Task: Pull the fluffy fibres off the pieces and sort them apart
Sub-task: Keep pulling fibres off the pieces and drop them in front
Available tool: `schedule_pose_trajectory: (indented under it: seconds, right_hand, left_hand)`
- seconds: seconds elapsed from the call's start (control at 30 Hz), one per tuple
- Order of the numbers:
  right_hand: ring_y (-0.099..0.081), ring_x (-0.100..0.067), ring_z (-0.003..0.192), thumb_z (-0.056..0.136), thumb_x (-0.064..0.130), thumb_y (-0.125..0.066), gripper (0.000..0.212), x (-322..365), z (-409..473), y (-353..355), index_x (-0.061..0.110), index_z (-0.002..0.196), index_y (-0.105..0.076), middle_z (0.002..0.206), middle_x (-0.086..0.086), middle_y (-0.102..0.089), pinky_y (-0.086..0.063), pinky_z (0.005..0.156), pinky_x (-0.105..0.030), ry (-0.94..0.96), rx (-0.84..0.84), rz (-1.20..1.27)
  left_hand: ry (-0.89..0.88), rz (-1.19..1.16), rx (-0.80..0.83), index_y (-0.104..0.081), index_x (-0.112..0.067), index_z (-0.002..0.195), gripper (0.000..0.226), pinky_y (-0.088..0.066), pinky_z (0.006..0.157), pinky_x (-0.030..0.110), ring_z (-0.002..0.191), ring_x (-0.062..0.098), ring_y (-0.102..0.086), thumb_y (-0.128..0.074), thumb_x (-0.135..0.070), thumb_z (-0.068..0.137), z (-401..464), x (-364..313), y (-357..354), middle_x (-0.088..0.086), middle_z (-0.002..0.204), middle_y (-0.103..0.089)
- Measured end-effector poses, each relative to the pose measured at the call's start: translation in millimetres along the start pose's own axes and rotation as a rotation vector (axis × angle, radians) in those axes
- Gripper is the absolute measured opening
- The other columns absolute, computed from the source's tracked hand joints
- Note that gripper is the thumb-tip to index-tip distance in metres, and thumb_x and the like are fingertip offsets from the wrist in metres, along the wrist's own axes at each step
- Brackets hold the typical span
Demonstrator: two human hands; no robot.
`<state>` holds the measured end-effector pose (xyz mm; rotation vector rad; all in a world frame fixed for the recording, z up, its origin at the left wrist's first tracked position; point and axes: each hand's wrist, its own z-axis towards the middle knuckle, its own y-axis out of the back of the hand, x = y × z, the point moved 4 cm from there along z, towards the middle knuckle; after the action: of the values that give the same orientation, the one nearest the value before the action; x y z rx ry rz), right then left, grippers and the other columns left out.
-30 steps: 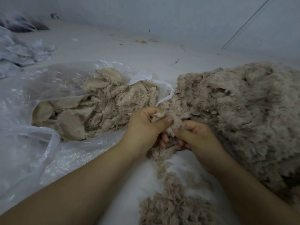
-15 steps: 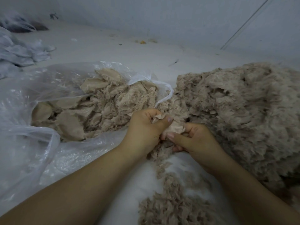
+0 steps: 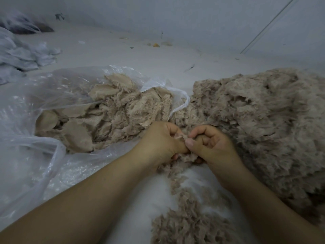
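L hand (image 3: 161, 140) + R hand (image 3: 213, 144) meet at centre, knuckles nearly touching, both pinched on one small fluffy piece (image 3: 184, 156) held between them; thumb tips pressed together on a thin tuft at its top. Clear plastic bag (image 3: 44, 95) to the left, mouth open, holds beige pieces w/ flat backing showing. Big fluffy pile (image 3: 263, 117) to the right, touching R hand. Loose fibre scraps (image 3: 186, 222) lie on white surface (image 3: 140, 208) btwn forearms. Crumpled white plastic (image 3: 21, 53) far left, well apart.
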<state>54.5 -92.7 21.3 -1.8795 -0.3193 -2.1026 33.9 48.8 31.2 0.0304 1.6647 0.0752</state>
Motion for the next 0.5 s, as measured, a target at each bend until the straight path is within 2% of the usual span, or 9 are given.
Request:
schedule_pose_trajectory:
  seconds: [0.07, 0.17, 0.23, 0.3, 0.37, 0.4, 0.47, 0.5]
  right_hand:
    - [-0.051, -0.014, 0.048, 0.076, 0.025, -0.072, 0.01, 0, 0, -1, 0.02, 0.069, -0.067, 0.057, -0.01, -0.057, -0.044, 0.046, -0.021, -0.006, -0.023, -0.007]
    - [-0.055, -0.013, 0.049, 0.092, 0.014, -0.061, 0.029, -2, 2, 2, 0.019, 0.064, -0.066, 0.059, -0.005, -0.063, -0.046, 0.046, -0.022, -0.042, -0.077, -0.018]
    - [-0.055, -0.018, 0.053, 0.096, 0.016, -0.056, 0.031, -3, 2, 4, 0.018, 0.068, -0.068, 0.065, -0.011, -0.064, -0.044, 0.046, -0.023, -0.081, -0.109, 0.01]
    - [-0.053, -0.014, 0.052, 0.098, 0.017, -0.053, 0.028, -4, 2, 4, 0.016, 0.073, -0.066, 0.062, -0.005, -0.062, -0.043, 0.045, -0.022, -0.096, -0.118, 0.034]
    - [-0.05, -0.004, 0.047, 0.099, 0.014, -0.052, 0.027, -6, 3, 4, 0.015, 0.074, -0.064, 0.053, 0.009, -0.058, -0.044, 0.044, -0.019, -0.1, -0.117, 0.012]
    - [-0.05, -0.004, 0.046, 0.098, 0.014, -0.053, 0.026, -7, 3, 4, 0.016, 0.075, -0.064, 0.053, 0.01, -0.057, -0.044, 0.044, -0.019, -0.103, -0.112, -0.01]
    - [-0.052, -0.008, 0.05, 0.096, 0.015, -0.056, 0.025, -9, 4, 4, 0.019, 0.076, -0.069, 0.062, 0.003, -0.062, -0.046, 0.046, -0.021, -0.106, -0.1, -0.06]
    - [-0.053, -0.01, 0.052, 0.096, 0.014, -0.058, 0.024, -9, 4, 3, 0.02, 0.077, -0.071, 0.068, -0.002, -0.064, -0.046, 0.047, -0.021, -0.099, -0.096, -0.078]
  left_hand:
    - [-0.023, 0.034, 0.037, -0.064, 0.007, 0.075, 0.016, -0.036, 0.038, 0.014, 0.036, 0.007, -0.048, -0.08, 0.003, 0.072, -1, -1, -2, 0.003, 0.047, -0.058]
    - [-0.054, -0.004, 0.038, -0.063, 0.0, 0.075, 0.017, -0.036, 0.037, 0.015, 0.036, 0.008, -0.048, -0.08, 0.001, 0.073, -1, -2, -3, 0.003, 0.051, -0.061]
    - [-0.083, -0.084, -0.023, -0.061, -0.008, 0.077, 0.016, -0.033, 0.035, 0.016, 0.033, 0.013, -0.044, -0.075, 0.0, 0.08, -1, -3, -2, 0.008, 0.052, -0.057]
    - [-0.215, -0.099, -0.158, -0.062, -0.012, 0.077, 0.017, -0.035, 0.039, 0.02, 0.037, 0.013, -0.044, -0.07, 0.002, 0.085, -1, -8, 5, 0.008, 0.052, -0.054]
    - [-0.462, 0.067, -0.389, -0.065, -0.016, 0.074, 0.02, -0.041, 0.048, 0.023, 0.049, 0.009, -0.048, -0.069, 0.001, 0.084, -5, -22, 22, -0.001, 0.057, -0.055]
    - [-0.603, 0.218, -0.518, -0.066, -0.016, 0.074, 0.018, -0.042, 0.055, 0.019, 0.056, 0.008, -0.051, -0.07, -0.001, 0.084, -9, -31, 32, -0.004, 0.062, -0.057]
    - [-0.849, 0.601, -0.742, -0.069, -0.007, 0.077, 0.011, -0.039, 0.063, 0.015, 0.068, 0.013, -0.051, -0.068, 0.002, 0.082, -17, -46, 49, 0.003, 0.072, -0.059]
    - [-0.919, 0.759, -0.809, -0.07, -0.001, 0.078, 0.009, -0.039, 0.064, 0.018, 0.071, 0.018, -0.052, -0.066, 0.007, 0.08, -16, -49, 58, 0.01, 0.076, -0.06]
